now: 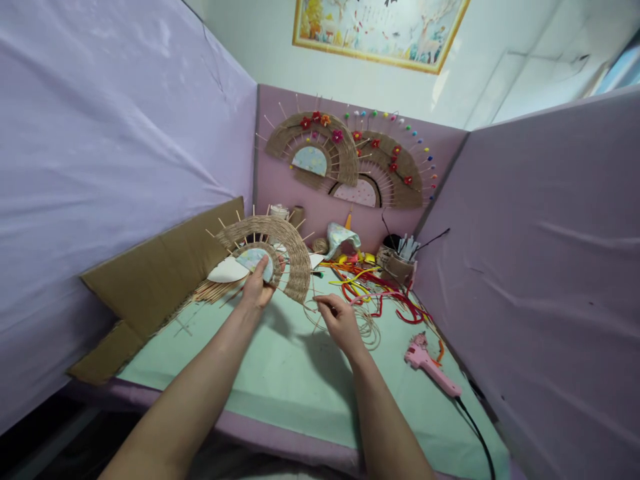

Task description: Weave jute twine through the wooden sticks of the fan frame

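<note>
A half-round woven fan (296, 257) of brown twine on thin sticks is held up over the table, its stick ends poking out past the outer edge. My left hand (257, 287) grips it at the pale patterned half-circle in its centre, thumb on the front. By the fan's lower right end, my right hand (337, 317) is closed in a pinch on a thin strand of twine. A loose coil of twine (370, 330) lies on the table just behind and beside that hand.
A pink glue gun (430, 367) with a black cord lies at the right. Coloured pipe cleaners (370, 287) are scattered towards the back right, near a brown pot (399, 267). Two finished fans (400, 167) lean on the back panel. Folded cardboard (165, 267) stands at the left.
</note>
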Motion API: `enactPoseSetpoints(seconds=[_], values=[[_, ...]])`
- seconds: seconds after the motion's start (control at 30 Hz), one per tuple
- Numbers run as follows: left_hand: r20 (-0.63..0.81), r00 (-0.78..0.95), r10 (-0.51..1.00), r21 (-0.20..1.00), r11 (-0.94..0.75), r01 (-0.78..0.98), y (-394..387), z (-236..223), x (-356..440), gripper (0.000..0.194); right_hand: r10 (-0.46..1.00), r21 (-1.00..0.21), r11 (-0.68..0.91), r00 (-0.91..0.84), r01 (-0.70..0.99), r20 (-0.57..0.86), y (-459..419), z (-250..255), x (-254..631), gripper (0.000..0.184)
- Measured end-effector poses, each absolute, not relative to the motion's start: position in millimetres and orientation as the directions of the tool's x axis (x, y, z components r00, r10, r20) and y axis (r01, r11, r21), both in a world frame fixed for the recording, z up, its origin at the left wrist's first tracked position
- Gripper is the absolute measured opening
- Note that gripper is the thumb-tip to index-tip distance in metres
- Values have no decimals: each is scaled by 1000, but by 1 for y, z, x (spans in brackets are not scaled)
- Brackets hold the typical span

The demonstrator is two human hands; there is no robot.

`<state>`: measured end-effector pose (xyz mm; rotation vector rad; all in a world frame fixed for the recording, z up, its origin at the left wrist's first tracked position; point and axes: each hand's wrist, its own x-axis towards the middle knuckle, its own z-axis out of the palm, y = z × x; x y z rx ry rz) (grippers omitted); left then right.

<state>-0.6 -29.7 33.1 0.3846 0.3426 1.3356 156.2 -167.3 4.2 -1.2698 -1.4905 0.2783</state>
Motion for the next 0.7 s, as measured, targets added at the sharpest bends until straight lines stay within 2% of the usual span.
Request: enactPoseSetpoints(seconds=[0.2,0.43,0.6,0.7], values=[[-22,241,970,448,225,-866,-36,33,4,14,903,-868,285,190,406,386,-159,-2,150,19],[-58,204,977,377,210,-902,-36,34,5,16,928,-915,211,224,344,298,-156,-7,148,24],[-38,208,977,412,205,-888,-36,34,4,12,951,-945,161,212,284,226,-159,-3,146,26],[-42,212,976,403,210,-891,-35,34,4,15,958,-953,121,217,277,185,-161,-1,141,28]])
